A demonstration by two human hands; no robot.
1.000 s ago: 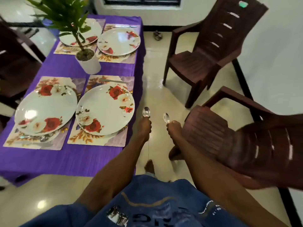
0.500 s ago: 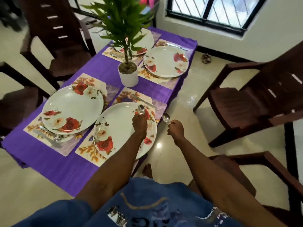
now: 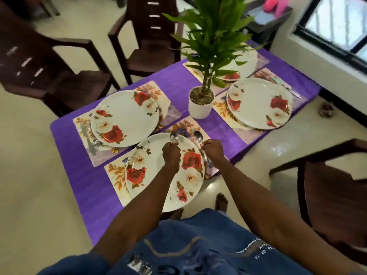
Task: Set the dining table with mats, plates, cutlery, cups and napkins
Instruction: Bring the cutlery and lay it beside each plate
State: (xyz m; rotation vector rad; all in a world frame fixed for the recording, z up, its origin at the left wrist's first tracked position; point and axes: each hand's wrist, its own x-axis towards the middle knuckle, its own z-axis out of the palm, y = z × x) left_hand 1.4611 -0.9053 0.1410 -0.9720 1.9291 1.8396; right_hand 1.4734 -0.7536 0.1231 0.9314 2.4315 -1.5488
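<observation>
My left hand point(image 3: 171, 154) grips a metal spoon point(image 3: 174, 137) with its bowl pointing up, above the nearest rose-patterned plate point(image 3: 156, 175). My right hand point(image 3: 212, 149) grips a second spoon point(image 3: 198, 137) over that plate's right rim. The plate lies on a floral mat point(image 3: 116, 175) on the purple tablecloth point(image 3: 79, 175). Cutlery point(image 3: 204, 157) lies on the mat under my right hand. Three more such plates on mats are set: one to the left point(image 3: 125, 118), one at the far right point(image 3: 258, 104), one half hidden behind the plant point(image 3: 244, 62).
A potted green plant in a white pot point(image 3: 200, 106) stands mid-table. Dark brown plastic chairs stand at far left point(image 3: 45, 76), at the back point(image 3: 153, 36) and at right point(image 3: 333, 195). A window point(image 3: 337, 22) is at top right. Cutlery point(image 3: 286, 87) lies by the far-right plate.
The view has swung from the table's side toward it. Both hands, each still holding a spoon, have moved from above the floor to above the nearest plate.
</observation>
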